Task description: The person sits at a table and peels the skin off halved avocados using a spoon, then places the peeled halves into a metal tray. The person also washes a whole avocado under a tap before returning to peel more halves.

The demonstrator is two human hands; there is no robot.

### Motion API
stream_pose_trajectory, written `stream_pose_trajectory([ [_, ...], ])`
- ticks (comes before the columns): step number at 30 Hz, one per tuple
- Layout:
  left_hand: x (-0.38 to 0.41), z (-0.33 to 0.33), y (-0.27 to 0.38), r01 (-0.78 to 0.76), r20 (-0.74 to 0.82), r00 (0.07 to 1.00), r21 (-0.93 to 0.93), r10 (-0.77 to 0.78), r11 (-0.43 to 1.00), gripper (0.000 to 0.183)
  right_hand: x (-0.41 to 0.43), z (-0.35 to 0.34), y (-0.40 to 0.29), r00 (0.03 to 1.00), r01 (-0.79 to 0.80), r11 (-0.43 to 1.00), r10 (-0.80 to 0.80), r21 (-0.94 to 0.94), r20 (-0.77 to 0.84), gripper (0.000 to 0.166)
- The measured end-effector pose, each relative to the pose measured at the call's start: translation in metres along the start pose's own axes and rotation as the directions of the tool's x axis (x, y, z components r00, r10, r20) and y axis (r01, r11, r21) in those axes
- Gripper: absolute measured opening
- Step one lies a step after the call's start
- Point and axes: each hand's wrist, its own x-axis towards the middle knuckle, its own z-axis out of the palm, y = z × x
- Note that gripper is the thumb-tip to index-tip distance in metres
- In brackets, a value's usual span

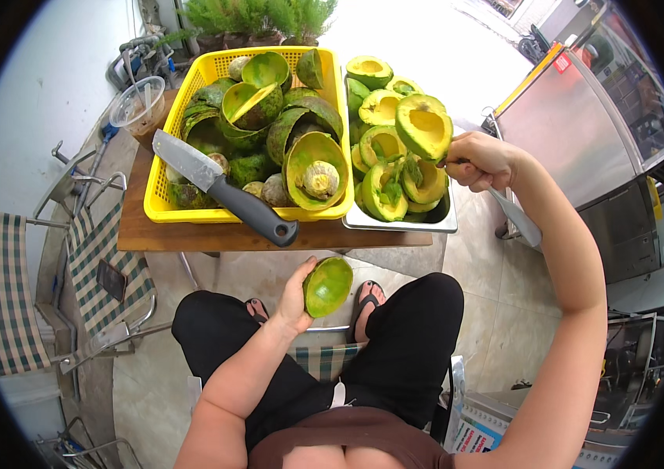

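Observation:
My left hand [297, 296] holds a scooped-out avocado skin [328, 287] between my knees, its hollow green inside facing up. Over the steel pan, my right hand [481, 161] is closed around a utensil with a pale, flat end [518, 218]. At that hand's fingertips is a peeled avocado half [424, 128] with an empty pit hollow; whether the fingers or the hidden end of the utensil carry it, I cannot tell. Several more peeled halves [380, 106] fill the metal pan [399, 223] below. A dark-handled knife [220, 184] lies across the yellow plastic basket [250, 214], its handle jutting past the near rim.
Avocado skins [314, 117] and pits [276, 190] heap the basket. Basket and pan rest on a wooden table [133, 225]. A clear plastic cup [140, 108] stands at its left. A phone [112, 280] lies on a checked chair [89, 252]. A steel appliance [572, 123] is at right.

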Motion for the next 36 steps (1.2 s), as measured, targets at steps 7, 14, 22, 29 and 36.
stream_pose_trajectory([
  [7, -0.003, -0.001, -0.002, -0.018, -0.032, 0.999, 0.013, 0.018, 1.000, 0.034, 0.015, 0.015, -0.028, 0.985, -0.144, 0.886, 0.086, -0.441, -0.148, 0.012],
  [14, -0.002, -0.002, -0.002, -0.035, -0.020, 0.999, 0.019, 0.036, 0.999, 0.033, 0.023, 0.024, -0.034, 0.906, -0.191, 0.242, -0.330, -0.951, -0.266, 0.017],
  [22, -0.001, -0.005, -0.006, -0.028, -0.003, 1.000, 0.016, 0.028, 0.999, 0.031, 0.012, 0.042, -0.022, 0.726, -0.186, 0.178, -0.638, -0.966, -0.258, 0.015],
  [29, -0.004, -0.002, -0.008, -0.034, 0.021, 0.999, 0.052, 0.033, 0.998, 0.031, 0.004, 0.044, -0.009, 0.558, -0.290, 0.303, -0.717, -0.908, -0.418, 0.014],
  [36, -0.012, 0.002, -0.008, -0.050, 0.034, 0.998, 0.004, 0.050, 0.999, 0.033, 0.021, 0.067, 0.005, 0.584, -0.358, 0.312, -0.660, -0.880, -0.472, 0.015],
])
